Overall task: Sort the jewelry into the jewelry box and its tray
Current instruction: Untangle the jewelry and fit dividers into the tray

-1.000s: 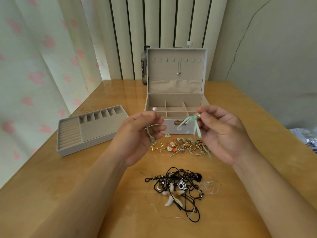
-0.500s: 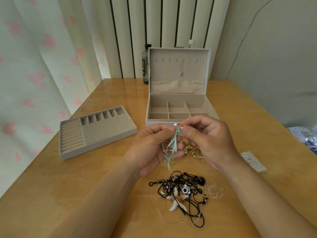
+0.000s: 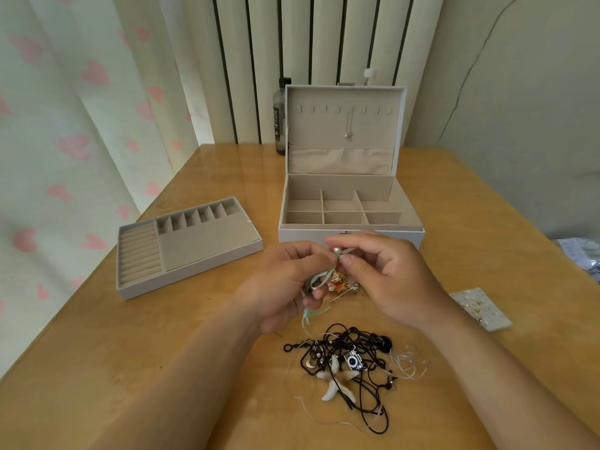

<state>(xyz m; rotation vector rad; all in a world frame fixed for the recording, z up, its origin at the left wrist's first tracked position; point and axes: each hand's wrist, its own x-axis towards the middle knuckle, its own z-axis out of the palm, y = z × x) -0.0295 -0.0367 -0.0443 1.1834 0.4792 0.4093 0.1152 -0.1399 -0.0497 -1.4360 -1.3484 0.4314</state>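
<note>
My left hand [image 3: 285,284] and my right hand [image 3: 386,277] meet above the table, both pinching a mint-green ribbon necklace [image 3: 311,306] with a pearl bead [image 3: 336,251] at the top; its ribbon tails hang below my left palm. The open jewelry box [image 3: 350,237] stands just behind my hands, its lid upright with one small pendant hanging inside. The grey tray [image 3: 207,254] lies to the left. A heap of gold jewelry [image 3: 341,287] shows between my hands. A tangle of black cord necklaces [image 3: 347,362] with a starfish charm lies in front.
A dark bottle [image 3: 280,118] stands behind the box on the left. A card of earrings [image 3: 480,308] lies on the table at the right. Patterned packaging [image 3: 581,254] sits at the far right edge. Curtains hang left and behind the wooden table [image 3: 97,368].
My hands came together from apart and lowered toward the table, gathering the green ribbon necklace between them. The view has shifted slightly, bringing the earring card into sight.
</note>
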